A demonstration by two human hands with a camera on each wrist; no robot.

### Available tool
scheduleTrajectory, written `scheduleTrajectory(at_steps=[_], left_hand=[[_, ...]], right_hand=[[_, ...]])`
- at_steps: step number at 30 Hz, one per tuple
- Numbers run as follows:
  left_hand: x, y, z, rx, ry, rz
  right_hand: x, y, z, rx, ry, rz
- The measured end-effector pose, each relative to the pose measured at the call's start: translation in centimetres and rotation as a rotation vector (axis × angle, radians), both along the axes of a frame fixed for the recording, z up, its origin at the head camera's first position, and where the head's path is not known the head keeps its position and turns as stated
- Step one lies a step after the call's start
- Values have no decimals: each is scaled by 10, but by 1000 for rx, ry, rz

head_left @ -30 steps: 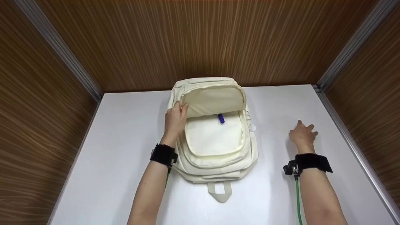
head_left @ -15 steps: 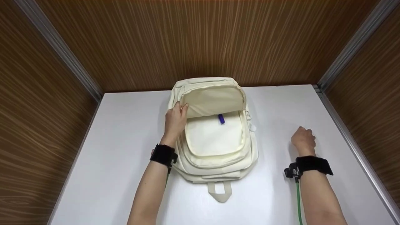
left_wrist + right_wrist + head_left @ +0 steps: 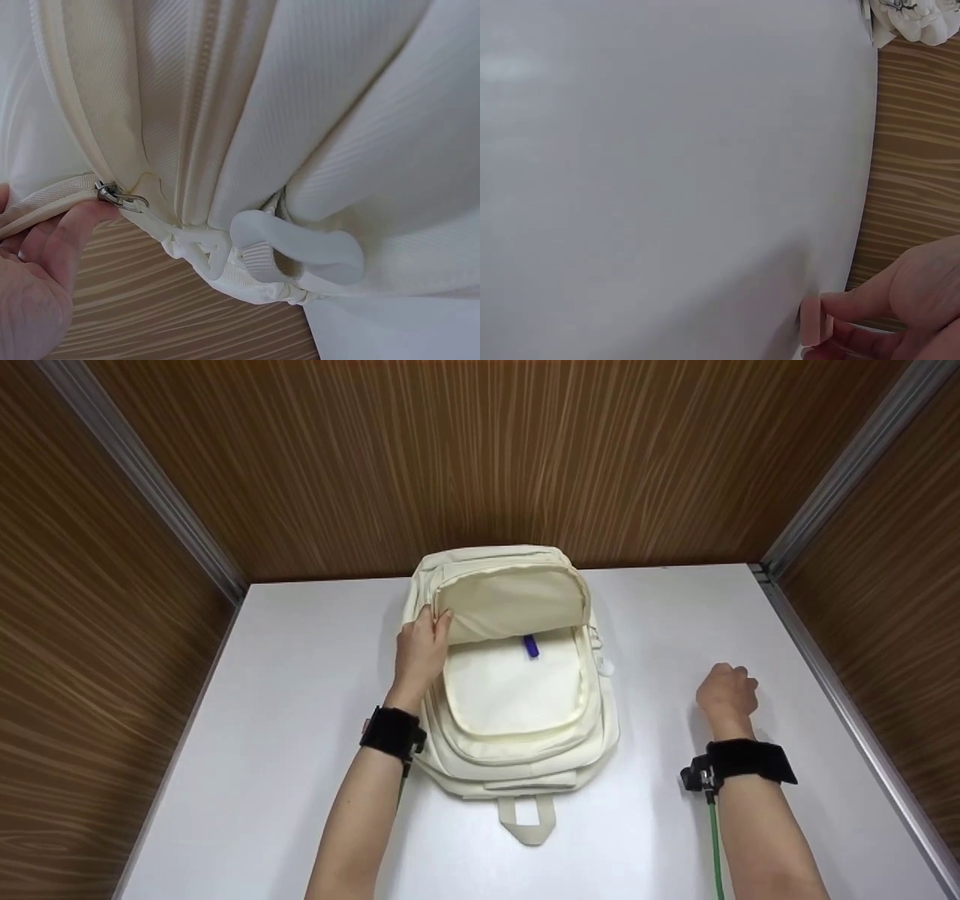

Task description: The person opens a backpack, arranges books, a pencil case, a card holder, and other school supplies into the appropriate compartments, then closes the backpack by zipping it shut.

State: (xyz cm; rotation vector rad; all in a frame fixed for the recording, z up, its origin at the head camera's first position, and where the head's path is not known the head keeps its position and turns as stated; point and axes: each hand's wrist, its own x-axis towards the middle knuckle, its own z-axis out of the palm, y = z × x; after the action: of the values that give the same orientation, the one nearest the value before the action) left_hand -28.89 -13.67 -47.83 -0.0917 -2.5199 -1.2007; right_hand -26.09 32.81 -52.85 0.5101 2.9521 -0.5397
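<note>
A cream backpack [image 3: 517, 769] lies on the white table with its carry loop toward me. The flap [image 3: 517, 600] of its front pocket stands lifted. My left hand [image 3: 421, 654] grips the flap's left edge, fingers and thumb pinching the zipper tape close to a metal zipper slider [image 3: 107, 192]. A small blue-purple stick-shaped thing [image 3: 531, 646] lies under the flap's lower edge, partly hidden. Right of the bag, my right hand [image 3: 727, 690] is low over the table, fingers curled. In the right wrist view its thumb and fingers pinch a small pinkish block [image 3: 810, 321], which looks like an eraser.
Wood-grain panels [image 3: 495, 457] enclose the back and sides of the white table [image 3: 300, 675]. White trinkets [image 3: 606, 665] hang at the bag's right side. A white strap loop [image 3: 300, 244] shows on its left side. A green cable [image 3: 715, 840] trails from the right wrist camera.
My right hand has gone from spread fingers to curled ones and drawn slightly toward me. The left hand, flap and backpack stay where they were.
</note>
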Motion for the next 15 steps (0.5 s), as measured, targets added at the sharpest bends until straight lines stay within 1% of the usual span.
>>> scheduleTrajectory(at_steps=[5,10,15], left_hand=[[0,-1,-1,-5,-1,-3],[-1,-1,-1,-23,-2,-3],[-1,-1,0,-22,-10,4]], right_hand=[[-1,-2,4,17,-2,-22],[1,-5,4,-1,-9,-39],[3,-5,3,-22,-1,-51]])
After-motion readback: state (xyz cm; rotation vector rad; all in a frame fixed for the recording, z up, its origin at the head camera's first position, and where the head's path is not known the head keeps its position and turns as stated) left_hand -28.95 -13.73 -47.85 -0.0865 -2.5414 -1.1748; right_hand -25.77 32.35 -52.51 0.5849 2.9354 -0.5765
